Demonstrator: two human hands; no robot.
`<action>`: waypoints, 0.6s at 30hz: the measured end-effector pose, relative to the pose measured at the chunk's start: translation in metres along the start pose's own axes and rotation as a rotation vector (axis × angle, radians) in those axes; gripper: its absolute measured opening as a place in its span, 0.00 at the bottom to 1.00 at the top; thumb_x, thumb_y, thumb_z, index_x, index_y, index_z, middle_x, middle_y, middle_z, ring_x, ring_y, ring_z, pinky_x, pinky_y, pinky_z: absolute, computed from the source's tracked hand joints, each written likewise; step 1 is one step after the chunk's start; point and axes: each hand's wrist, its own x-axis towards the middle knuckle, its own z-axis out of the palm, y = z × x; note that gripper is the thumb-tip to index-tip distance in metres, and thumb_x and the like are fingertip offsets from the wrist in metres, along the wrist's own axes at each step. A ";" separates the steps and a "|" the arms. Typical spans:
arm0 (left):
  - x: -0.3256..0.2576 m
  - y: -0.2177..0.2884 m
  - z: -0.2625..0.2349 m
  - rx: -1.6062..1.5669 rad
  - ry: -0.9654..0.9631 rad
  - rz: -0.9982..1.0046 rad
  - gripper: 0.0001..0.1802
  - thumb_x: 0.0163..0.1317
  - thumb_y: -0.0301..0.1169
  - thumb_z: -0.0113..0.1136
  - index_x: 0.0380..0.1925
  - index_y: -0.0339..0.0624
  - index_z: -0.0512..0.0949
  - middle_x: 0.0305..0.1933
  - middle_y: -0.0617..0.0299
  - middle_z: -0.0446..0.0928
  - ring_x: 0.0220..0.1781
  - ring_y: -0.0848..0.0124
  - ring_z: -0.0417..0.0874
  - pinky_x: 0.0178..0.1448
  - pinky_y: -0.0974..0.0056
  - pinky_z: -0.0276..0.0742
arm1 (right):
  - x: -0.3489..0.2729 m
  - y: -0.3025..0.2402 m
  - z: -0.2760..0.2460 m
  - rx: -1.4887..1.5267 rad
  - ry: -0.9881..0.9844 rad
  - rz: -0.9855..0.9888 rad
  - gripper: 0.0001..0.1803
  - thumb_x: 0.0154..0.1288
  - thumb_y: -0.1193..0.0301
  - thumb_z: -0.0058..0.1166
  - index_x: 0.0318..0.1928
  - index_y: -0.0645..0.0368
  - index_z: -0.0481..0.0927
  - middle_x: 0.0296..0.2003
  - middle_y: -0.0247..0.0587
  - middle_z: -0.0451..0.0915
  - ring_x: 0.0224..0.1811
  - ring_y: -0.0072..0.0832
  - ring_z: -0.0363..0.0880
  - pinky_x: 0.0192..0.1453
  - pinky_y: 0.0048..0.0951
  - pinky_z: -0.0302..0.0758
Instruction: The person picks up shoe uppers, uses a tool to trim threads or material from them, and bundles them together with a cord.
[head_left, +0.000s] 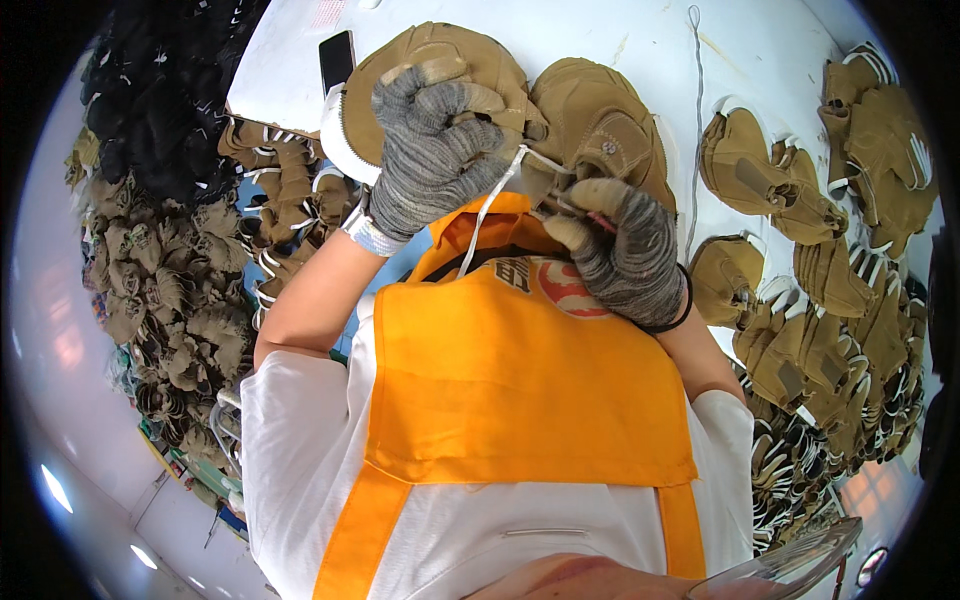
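Note:
Both hands wear grey knit gloves with tan fingertips. My left hand [440, 150] is closed, its fingers curled over a brown shoe upper [450, 45]; what they grip is hidden. Beside it on the right lies a second brown shoe upper [600, 95], with stitching and a small round metal piece. My right hand [630, 250] is closed at its near edge, around a thin tool with a reddish part that shows only between the fingers. A white cord [490, 205] bends at my left fingertips; one end hangs toward my orange apron [530, 380], the other runs toward my right hand.
The uppers lie on a white table [560, 25]. A black phone [337, 60] lies at its far left, and a grey cable [694, 120] crosses it. More brown uppers [740, 170] are heaped at the right. Brown [180, 300] and black piles [160, 110] stand at the left.

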 end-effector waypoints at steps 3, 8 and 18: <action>-0.008 0.004 0.003 0.068 0.021 0.018 0.09 0.41 0.41 0.71 0.23 0.58 0.81 0.47 0.72 0.76 0.60 0.61 0.68 0.61 0.47 0.57 | 0.000 0.002 0.000 -0.109 -0.043 -0.135 0.15 0.57 0.70 0.66 0.43 0.57 0.78 0.31 0.45 0.82 0.31 0.40 0.84 0.33 0.35 0.79; -0.022 0.009 0.004 0.169 0.020 0.061 0.10 0.42 0.39 0.70 0.28 0.61 0.81 0.49 0.76 0.74 0.60 0.64 0.68 0.62 0.46 0.58 | 0.005 -0.021 -0.006 -0.281 -0.113 0.120 0.13 0.62 0.67 0.60 0.45 0.58 0.77 0.32 0.46 0.82 0.30 0.43 0.83 0.33 0.36 0.79; -0.040 0.005 0.015 0.135 0.141 0.065 0.15 0.41 0.43 0.72 0.32 0.67 0.80 0.42 0.81 0.78 0.51 0.72 0.74 0.63 0.50 0.58 | 0.022 -0.039 0.003 -0.332 -0.253 0.378 0.12 0.66 0.74 0.55 0.49 0.59 0.75 0.36 0.49 0.83 0.37 0.42 0.85 0.39 0.33 0.82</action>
